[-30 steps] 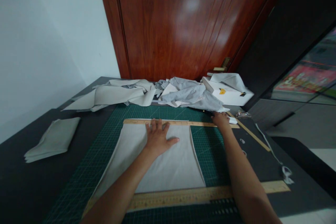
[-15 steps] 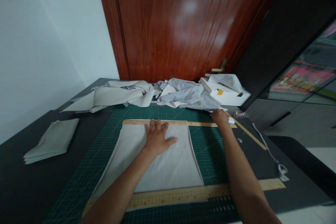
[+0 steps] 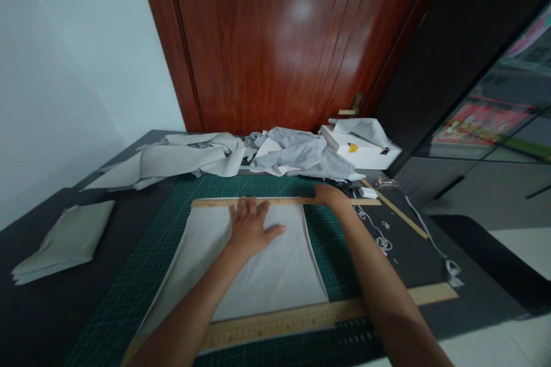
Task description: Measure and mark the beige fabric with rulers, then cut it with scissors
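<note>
Grey cloth (image 3: 269, 275) flat, ruler (image 3: 210, 203) set towards worktop's (image 3: 413, 266) far edge | my left hand (image 3: 249, 234) spread on both | right hand (image 3: 331, 196) at ruler, can't tell grip | no cut visible

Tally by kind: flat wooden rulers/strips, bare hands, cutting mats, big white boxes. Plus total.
Flat pale wooden rulers/strips: 3 (far ruler, near ruler, slanting strip at right)
Bare hands: 2 (left hand, right hand)
Green gridded cutting mat: 1
Big white rectangular box: 1
Total: 7
</note>
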Demonstrator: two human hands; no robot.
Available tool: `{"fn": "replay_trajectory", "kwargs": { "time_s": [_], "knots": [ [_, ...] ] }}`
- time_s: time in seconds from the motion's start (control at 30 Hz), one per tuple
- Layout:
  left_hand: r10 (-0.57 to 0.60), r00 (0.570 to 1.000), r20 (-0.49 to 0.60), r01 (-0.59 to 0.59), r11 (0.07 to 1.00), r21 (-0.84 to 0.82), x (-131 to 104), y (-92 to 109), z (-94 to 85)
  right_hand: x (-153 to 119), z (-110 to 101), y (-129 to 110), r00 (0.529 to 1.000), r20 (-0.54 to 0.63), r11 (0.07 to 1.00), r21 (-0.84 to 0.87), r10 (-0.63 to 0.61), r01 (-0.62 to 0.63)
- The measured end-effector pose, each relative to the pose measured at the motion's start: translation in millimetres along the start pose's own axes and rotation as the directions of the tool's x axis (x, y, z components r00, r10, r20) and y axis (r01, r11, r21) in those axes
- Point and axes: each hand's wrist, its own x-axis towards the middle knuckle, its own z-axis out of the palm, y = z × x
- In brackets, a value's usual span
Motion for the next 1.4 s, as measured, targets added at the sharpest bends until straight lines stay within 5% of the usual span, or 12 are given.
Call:
{"fn": "replay_trajectory", "kwargs": {
  "time_s": [0.77, 1.4],
  "knots": [
    [-0.003, 1.0, -0.018, 0.003, 1.0, -0.006, -3, 2, -0.8, -16, -11, -5, 0.99, 0.04, 0.99, -0.037, -0.135, 0.137],
    [-0.005, 1.0, -0.014, 0.005, 0.999, -0.053, -6, 2, 3.0, -6, 3, -6, 0.979, -0.015, 0.979, 0.013, -0.205, 0.205]
  ]
}}
